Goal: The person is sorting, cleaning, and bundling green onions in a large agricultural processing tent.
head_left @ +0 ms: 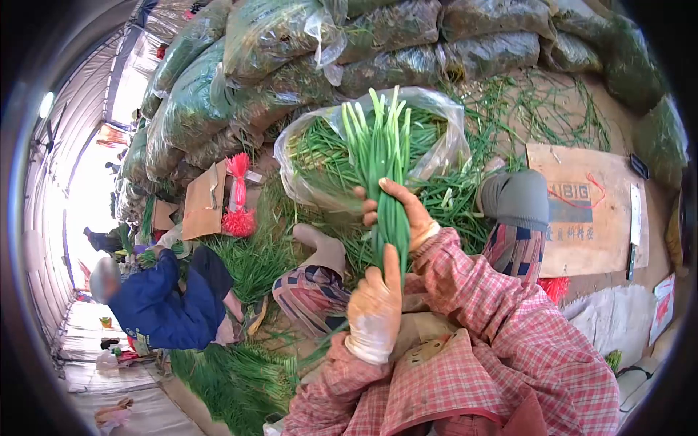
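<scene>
Your right grip [414,216] is closed around the green stalks [385,163] before the plastic bag [456,131], seemingly keeping them bunched. Your left grip [374,307] wraps their lower end, apparently steadying it.

Got stuffed plastic bags [283,51] piled across top; red string bundle [238,194] L of ctr, w/ plain cardboard [200,207] beside; person in blue [166,309], lower L; printed cardboard [578,251], mid R.
</scene>
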Demonstrator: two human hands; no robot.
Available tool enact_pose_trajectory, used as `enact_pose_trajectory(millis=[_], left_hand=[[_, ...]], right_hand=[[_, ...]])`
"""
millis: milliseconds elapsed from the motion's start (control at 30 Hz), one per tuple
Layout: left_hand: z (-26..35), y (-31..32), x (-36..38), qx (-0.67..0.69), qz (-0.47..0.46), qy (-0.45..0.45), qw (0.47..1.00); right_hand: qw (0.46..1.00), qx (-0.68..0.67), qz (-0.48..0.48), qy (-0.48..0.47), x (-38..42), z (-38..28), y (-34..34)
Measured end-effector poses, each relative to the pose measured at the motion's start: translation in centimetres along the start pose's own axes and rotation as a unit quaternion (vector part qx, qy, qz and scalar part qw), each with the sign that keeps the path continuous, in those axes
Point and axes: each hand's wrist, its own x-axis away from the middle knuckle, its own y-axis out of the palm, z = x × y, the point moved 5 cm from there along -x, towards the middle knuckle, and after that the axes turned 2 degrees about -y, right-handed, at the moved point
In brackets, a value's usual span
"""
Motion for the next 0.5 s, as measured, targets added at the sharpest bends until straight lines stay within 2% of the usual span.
enact_pose_trajectory(millis=[33, 67, 100, 133, 200, 267, 333, 400, 433, 467, 500], left_hand=[[-0.2, -0.2, 0.5, 0.186, -0.046, 0.019, 0.981], [-0.8, -0.8, 0.9, 0.366, -0.089, 0.041, 0.925], [-1.8, -0.5, 1.5, 0.526, -0.193, 0.070, 0.825], [-3.4, 0.3, 2.1, 0.683, -0.272, 0.028, 0.677], [-8.5, 3.5, 1.6, 0.785, -0.160, -0.055, 0.596], [-12.2, 5.5, -0.2, 0.849, 0.009, -0.150, 0.506], [-11.7, 6.4, -2.8, 0.915, 0.054, -0.122, 0.381], [-9.6, 8.7, -4.8, 0.967, 0.042, -0.073, 0.241], [-8.1, 8.6, -5.7, 0.978, 0.052, -0.068, 0.188], [-6.9, 8.2, -6.2, 0.987, 0.062, -0.060, 0.137], [-6.2, 7.6, -6.0, 0.990, 0.025, -0.054, 0.131]], right_hand=[[0.998, 0.028, -0.027, 0.039, 0.3, -0.7, 0.5], [0.994, 0.057, -0.051, 0.079, 0.7, -1.5, 0.9], [0.985, 0.123, -0.065, 0.098, 1.4, -2.6, 1.8], [0.976, 0.196, -0.058, 0.079, 1.5, -3.8, 2.3], [0.945, 0.320, -0.037, 0.051, 3.3, -5.5, 6.0], [0.899, 0.424, -0.016, 0.107, 5.2, -6.4, 7.9], [0.818, 0.555, 0.011, 0.150, 6.9, -5.8, 9.7], [0.742, 0.637, 0.059, 0.201, 8.8, -4.0, 9.1], [0.729, 0.653, 0.065, 0.194, 9.6, -2.6, 7.5], [0.621, 0.778, -0.006, 0.096, 9.9, -2.0, 5.5], [0.531, 0.844, 0.008, 0.076, 10.8, -1.1, 4.0]])
